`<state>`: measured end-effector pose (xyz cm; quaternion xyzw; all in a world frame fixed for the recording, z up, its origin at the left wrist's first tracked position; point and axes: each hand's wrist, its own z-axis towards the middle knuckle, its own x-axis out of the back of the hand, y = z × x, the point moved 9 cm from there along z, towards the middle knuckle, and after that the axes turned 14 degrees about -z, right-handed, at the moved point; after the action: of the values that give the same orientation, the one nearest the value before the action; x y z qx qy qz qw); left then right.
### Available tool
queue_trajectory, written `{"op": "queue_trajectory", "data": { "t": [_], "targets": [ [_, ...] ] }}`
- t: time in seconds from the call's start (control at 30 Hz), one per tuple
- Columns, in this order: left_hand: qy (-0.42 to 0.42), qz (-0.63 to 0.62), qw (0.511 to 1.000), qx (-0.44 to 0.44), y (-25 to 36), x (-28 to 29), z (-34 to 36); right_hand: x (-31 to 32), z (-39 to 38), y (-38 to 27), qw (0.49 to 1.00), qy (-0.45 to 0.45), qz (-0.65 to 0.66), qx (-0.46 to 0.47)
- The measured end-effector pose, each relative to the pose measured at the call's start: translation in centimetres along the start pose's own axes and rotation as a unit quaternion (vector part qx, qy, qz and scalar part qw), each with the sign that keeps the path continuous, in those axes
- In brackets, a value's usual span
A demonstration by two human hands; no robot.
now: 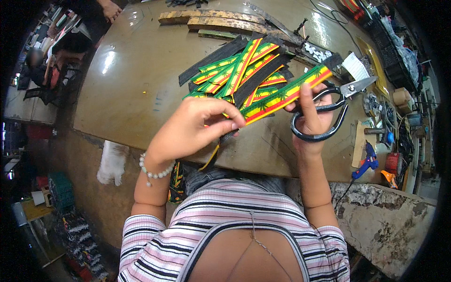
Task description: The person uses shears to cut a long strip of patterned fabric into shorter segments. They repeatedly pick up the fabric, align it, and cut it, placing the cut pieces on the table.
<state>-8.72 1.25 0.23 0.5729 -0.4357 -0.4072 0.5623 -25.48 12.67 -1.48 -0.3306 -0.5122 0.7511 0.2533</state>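
In the head view, one end of a long green, yellow and red patterned fabric strip point(277, 100) is pinched between the thumb and forefinger of the left hand point(206, 122). Near its other end, the strip is gripped by the right hand point(314, 115), on whose fingers black-handled metal scissors point(348, 89) are also carried, blades pointed rightward. The strip is held slantwise above a brown, glossy bench point(141, 94), beside a loose pile of similar patterned and black strips point(239, 70).
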Motion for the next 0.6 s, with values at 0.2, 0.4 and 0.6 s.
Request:
{"op": "queue_trajectory", "data": {
  "t": [0.2,0.4,0.6],
  "targets": [
    [0.004,-0.095,0.995,-0.036,2.1,2.5,0.2,-1.1,-4.6,1.7,0.923,-0.327,-0.177,-0.099],
    [-0.068,-0.018,0.995,-0.077,3.9,2.0,0.4,-1.5,-7.3,1.2,0.783,-0.54,-0.299,-0.078],
    [-0.122,-0.024,0.991,-0.048,2.9,-0.1,1.1,-3.2,-6.2,0.0,0.722,-0.582,-0.371,-0.051]
  ]
}}
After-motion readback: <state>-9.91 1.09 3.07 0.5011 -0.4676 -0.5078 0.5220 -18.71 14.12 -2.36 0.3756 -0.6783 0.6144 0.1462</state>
